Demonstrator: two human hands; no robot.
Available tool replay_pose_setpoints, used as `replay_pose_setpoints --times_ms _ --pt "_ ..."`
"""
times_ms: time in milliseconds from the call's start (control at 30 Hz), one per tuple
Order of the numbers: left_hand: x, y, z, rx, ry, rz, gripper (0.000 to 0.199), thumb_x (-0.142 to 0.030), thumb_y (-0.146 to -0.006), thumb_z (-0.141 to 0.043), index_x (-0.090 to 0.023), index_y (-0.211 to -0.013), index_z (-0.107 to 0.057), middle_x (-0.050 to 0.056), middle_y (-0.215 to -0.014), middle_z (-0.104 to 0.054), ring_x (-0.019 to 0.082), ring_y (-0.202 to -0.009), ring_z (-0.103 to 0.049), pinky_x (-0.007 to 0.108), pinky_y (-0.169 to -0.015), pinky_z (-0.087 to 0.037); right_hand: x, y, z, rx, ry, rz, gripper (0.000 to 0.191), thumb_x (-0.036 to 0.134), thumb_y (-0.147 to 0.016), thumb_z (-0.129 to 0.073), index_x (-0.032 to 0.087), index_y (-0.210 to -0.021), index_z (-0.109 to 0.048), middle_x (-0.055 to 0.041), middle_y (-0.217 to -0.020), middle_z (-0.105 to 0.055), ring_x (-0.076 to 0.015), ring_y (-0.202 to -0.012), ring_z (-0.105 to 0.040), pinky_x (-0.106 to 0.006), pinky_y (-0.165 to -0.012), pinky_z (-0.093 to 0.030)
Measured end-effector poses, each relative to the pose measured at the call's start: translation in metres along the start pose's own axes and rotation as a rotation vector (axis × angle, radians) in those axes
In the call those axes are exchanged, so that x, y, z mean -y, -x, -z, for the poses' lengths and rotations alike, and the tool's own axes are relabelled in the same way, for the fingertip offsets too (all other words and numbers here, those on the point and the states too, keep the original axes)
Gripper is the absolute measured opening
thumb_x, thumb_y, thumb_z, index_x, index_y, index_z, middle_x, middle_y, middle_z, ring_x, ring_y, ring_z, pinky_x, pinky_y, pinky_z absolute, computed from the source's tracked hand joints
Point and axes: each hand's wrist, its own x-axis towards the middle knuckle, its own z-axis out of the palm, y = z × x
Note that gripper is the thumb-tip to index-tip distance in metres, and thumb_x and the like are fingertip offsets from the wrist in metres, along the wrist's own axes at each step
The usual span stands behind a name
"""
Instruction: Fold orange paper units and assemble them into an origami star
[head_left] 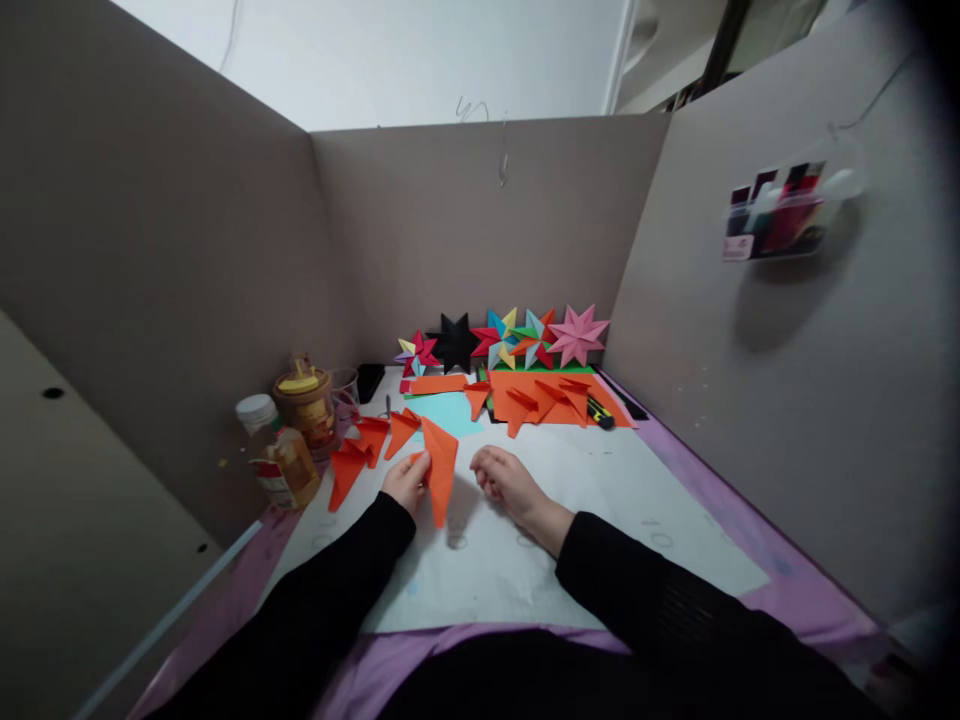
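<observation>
Numeral "10" (657,534) on white sheet (622,480), left hand (406,482) in pinch on folded orange paper (442,470), right hand (514,485) curled inward.

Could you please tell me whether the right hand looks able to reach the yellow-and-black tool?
Probably yes: the right hand seems to hold nothing, and only the white paper shows between it and the yellow-and-black tool.

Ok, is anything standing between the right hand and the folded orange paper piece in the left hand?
Nothing visible does: only the white sheet shows in the gap between the right hand and the folded orange paper piece. The left hand holds that piece by its opposite side.
</observation>
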Motion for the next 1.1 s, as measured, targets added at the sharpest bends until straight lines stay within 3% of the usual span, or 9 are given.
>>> replay_pose_setpoints --times_ms 100,200,267,400,533,700,833,933,1100 --pt "0.000 0.009 -0.004 0.131 -0.192 -0.084 0.037 -0.050 -0.062 -0.066 -0.015 -0.055 -0.054 -0.004 -0.049 -0.048 0.009 -0.047 -0.043 0.022 -0.047 -0.034 0.003 -0.002 0.002 -0.002 -0.058 0.017 0.032 0.047 -0.075 -0.058 0.017 -0.084 -0.059 0.0040 -0.060 -0.051 -0.0059 -0.042 -0.034 -0.021 -0.041 -0.022" --pt "-0.004 0.016 -0.007 0.210 -0.371 -0.183 0.034 -0.046 -0.069 -0.061 -0.015 -0.056 -0.056 -0.003 -0.050 -0.050 0.010 -0.049 -0.043 0.022 -0.049 -0.033 0.005 0.001 0.000 0.038 -0.004 0.013 0.026 0.040 -0.070 -0.064 0.016 -0.067 -0.056 0.0063 -0.049 -0.042 -0.0068 -0.044 -0.031 -0.022 -0.044 -0.021" --pt "-0.007 0.019 -0.007 0.198 -0.420 -0.227 0.031 -0.043 -0.070 -0.060 -0.015 -0.056 -0.056 -0.004 -0.048 -0.048 0.010 -0.049 -0.042 0.022 -0.049 -0.032 0.007 0.004 -0.002 0.038 0.039 0.026 0.028 0.036 -0.069 -0.065 0.016 -0.056 -0.050 0.0067 -0.046 -0.039 -0.0069 -0.044 -0.030 -0.023 -0.046 -0.022" --pt "-0.014 0.014 -0.003 0.057 -0.372 -0.278 0.028 -0.038 -0.069 -0.060 -0.016 -0.052 -0.053 -0.005 -0.046 -0.043 0.009 -0.047 -0.038 0.021 -0.047 -0.029 0.010 0.006 -0.003 0.014 0.076 0.038 0.028 0.031 -0.068 -0.063 0.017 -0.052 -0.044 0.0071 -0.046 -0.038 -0.0070 -0.046 -0.030 -0.023 -0.048 -0.022" --pt "-0.015 0.004 0.005 -0.042 -0.316 -0.230 0.030 -0.042 -0.070 -0.058 -0.015 -0.056 -0.055 -0.005 -0.046 -0.042 0.008 -0.045 -0.035 0.021 -0.044 -0.026 0.010 0.005 -0.001 0.007 0.101 0.008 0.026 0.027 -0.067 -0.061 0.017 -0.052 -0.043 0.0073 -0.047 -0.038 -0.0068 -0.046 -0.030 -0.022 -0.047 -0.022" --pt "-0.017 0.007 -0.001 0.165 -0.211 -0.137 0.044 -0.053 -0.063 -0.063 -0.014 -0.083 -0.061 0.003 -0.074 -0.061 0.011 -0.058 -0.050 0.019 -0.044 -0.032 0.011 0.008 -0.003 0.099 0.184 -0.042 0.017 0.021 -0.064 -0.057 0.017 -0.053 -0.046 0.0069 -0.047 -0.040 -0.0063 -0.045 -0.031 -0.021 -0.045 -0.022" --pt "-0.019 0.010 -0.005 0.270 -0.273 -0.096 0.037 -0.048 -0.061 -0.067 -0.014 -0.071 -0.059 -0.003 -0.055 -0.053 0.007 -0.046 -0.042 0.019 -0.044 -0.032 0.015 0.014 -0.007 0.246 0.207 -0.113 0.013 0.019 -0.064 -0.055 0.017 -0.054 -0.048 0.0070 -0.046 -0.041 -0.0057 -0.042 -0.031 -0.021 -0.043 -0.020" --pt "-0.019 0.005 0.000 0.239 -0.321 -0.102 0.032 -0.045 -0.065 -0.064 -0.014 -0.062 -0.056 -0.005 -0.046 -0.046 0.005 -0.041 -0.035 0.019 -0.041 -0.025 0.014 0.016 -0.009 0.281 0.185 -0.118 0.013 0.021 -0.065 -0.056 0.017 -0.056 -0.048 0.0067 -0.047 -0.043 -0.0057 -0.043 -0.032 -0.021 -0.043 -0.020" --pt "-0.017 -0.002 0.007 0.182 -0.258 -0.067 0.037 -0.050 -0.066 -0.062 -0.014 -0.065 -0.056 -0.006 -0.047 -0.043 0.004 -0.038 -0.031 0.018 -0.038 -0.019 0.008 0.016 -0.009 0.319 0.172 -0.130 0.017 0.022 -0.066 -0.058 0.017 -0.055 -0.047 0.0069 -0.047 -0.041 -0.0056 -0.043 -0.031 -0.021 -0.044 -0.019"
